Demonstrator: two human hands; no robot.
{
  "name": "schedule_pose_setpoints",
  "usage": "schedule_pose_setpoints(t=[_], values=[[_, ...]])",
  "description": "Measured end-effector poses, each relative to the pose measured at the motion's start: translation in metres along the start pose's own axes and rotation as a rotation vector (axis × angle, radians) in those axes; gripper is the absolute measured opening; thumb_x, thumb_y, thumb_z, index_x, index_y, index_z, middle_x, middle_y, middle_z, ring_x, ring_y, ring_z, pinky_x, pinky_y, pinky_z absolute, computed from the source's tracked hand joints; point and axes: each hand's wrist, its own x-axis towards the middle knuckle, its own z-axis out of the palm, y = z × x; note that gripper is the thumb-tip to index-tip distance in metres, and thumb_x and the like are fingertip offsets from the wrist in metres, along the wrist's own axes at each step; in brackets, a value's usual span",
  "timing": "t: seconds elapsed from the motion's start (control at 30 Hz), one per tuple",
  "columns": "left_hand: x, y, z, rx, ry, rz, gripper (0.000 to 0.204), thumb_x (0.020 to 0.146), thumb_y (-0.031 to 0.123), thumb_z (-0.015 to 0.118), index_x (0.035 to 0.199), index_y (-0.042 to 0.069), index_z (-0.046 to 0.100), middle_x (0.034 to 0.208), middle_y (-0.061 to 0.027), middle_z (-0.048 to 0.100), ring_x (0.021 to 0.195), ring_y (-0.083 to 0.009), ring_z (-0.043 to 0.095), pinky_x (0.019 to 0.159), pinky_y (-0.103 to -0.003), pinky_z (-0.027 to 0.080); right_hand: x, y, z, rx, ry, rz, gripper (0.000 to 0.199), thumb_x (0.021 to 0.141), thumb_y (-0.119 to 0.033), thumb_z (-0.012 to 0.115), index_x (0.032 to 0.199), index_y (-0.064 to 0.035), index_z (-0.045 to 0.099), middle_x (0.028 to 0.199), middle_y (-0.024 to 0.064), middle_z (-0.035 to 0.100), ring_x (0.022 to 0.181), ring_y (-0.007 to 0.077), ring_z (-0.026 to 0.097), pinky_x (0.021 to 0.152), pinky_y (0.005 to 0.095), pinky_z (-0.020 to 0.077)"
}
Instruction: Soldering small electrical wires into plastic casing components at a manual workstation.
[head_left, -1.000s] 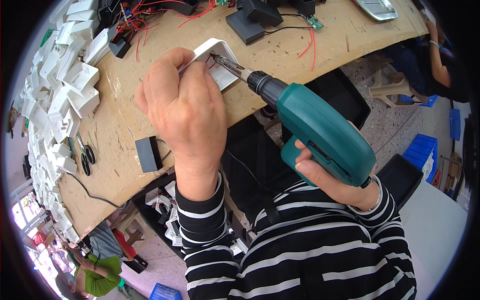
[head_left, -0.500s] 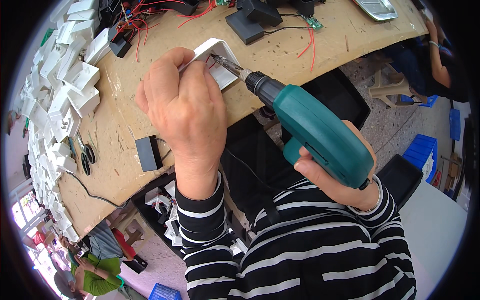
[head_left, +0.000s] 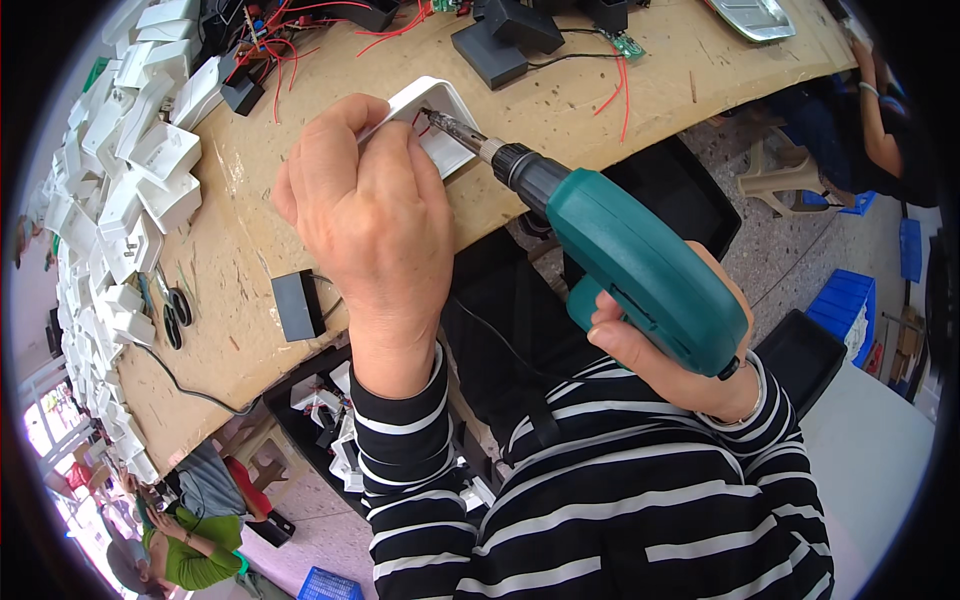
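Observation:
My right hand [head_left: 680, 350] is wrapped round a green electric screwdriver [head_left: 640, 260], which points up and to the left. Its metal bit reaches inside a white plastic housing [head_left: 450, 150] at the table's near edge, where a bit of red wire shows. With closed fingers my left hand [head_left: 370, 200] holds the housing by its left wall; the fingertips are partly hidden. A black box with a cable [head_left: 297, 306] lies on the table to the left of my left wrist.
White plastic housings [head_left: 130, 150] are piled along the left. Scissors [head_left: 177, 316] lie beside them. Black boxes [head_left: 490, 55] with red wires and a metal tray [head_left: 755, 18] are at the back. A bin of parts [head_left: 335, 430] stands below the table edge. Other people sit at far left and right.

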Motion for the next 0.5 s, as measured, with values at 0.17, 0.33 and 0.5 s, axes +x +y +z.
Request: schedule_pose_setpoints(t=[0.17,0.33,0.5], values=[[-0.0001,0.0,-0.0013,0.001,0.0,-0.001,0.011,0.07,-0.001,0.066,0.081,0.002,0.068,0.095,-0.0039,0.062,0.088,-0.0196,0.059,0.085,-0.034,0.038,-0.0027,0.0051,0.0018,0.031,0.001,-0.007,0.048,0.076,-0.002,0.077,0.117,0.0045,0.054,0.1,0.0119,0.065,0.08,0.0149,0.066,0.069,0.0239,0.0517],[0.0002,-0.0006,-0.0008,0.007,0.009,0.005,0.01,0.07,-0.001,0.066,0.079,0.002,0.068,0.095,-0.0037,0.062,0.088,-0.0196,0.059,0.084,-0.034,0.038,-0.0036,0.0079,0.0015,0.028,0.0,-0.017,0.048,0.077,-0.004,0.078,0.117,0.0047,0.054,0.099,0.0118,0.065,0.079,0.0149,0.066,0.069,0.0241,0.0521],[-0.0002,-0.0003,-0.0003,-0.007,0.006,-0.013,0.01,0.07,-0.001,0.066,0.079,0.002,0.068,0.095,-0.0034,0.062,0.087,-0.0195,0.059,0.084,-0.034,0.038,-0.0033,0.0079,0.0004,-0.031,-0.026,-0.035,0.048,0.077,-0.005,0.078,0.118,0.0049,0.054,0.099,0.0119,0.065,0.078,0.0153,0.067,0.067,0.0247,0.053]])
